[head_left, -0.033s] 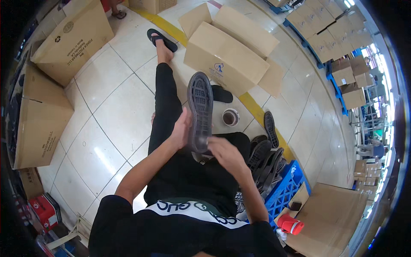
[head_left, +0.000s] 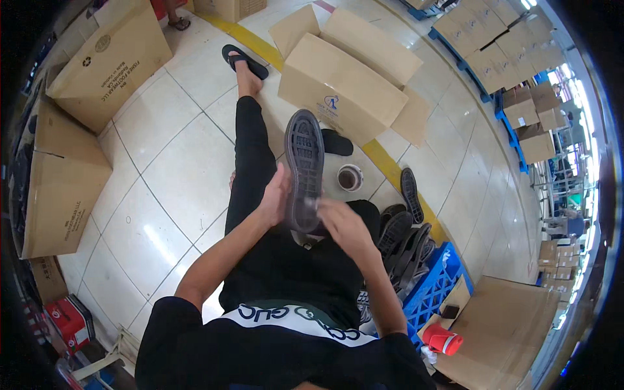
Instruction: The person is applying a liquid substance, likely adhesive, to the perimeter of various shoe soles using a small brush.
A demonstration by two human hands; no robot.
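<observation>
Upright in front of me is a dark shoe sole [head_left: 304,149], its ribbed, hollowed side showing. My left hand [head_left: 275,198] is closed around its left edge, near the middle. Over the heel end, my right hand [head_left: 343,227] has its fingers pinched together against the sole's right side. A pale blur shows at those fingertips; the motion hides what it is. A white cup [head_left: 350,177] with brown liquid stands on the floor beyond my bent knee. Just right of that knee lie several dark soles [head_left: 394,233] in a pile.
An open cardboard box [head_left: 344,81] stands ahead. To my right are a blue plastic crate [head_left: 426,286], a red cup [head_left: 442,339], a phone [head_left: 449,311] and a cardboard sheet [head_left: 500,325]. Large cartons [head_left: 68,188] line the left. A single sole [head_left: 411,195] lies by the yellow floor line.
My right hand has shifted slightly up along the sole, away from the heel end, and the pale blur with it. My left hand and the sole keep their place.
</observation>
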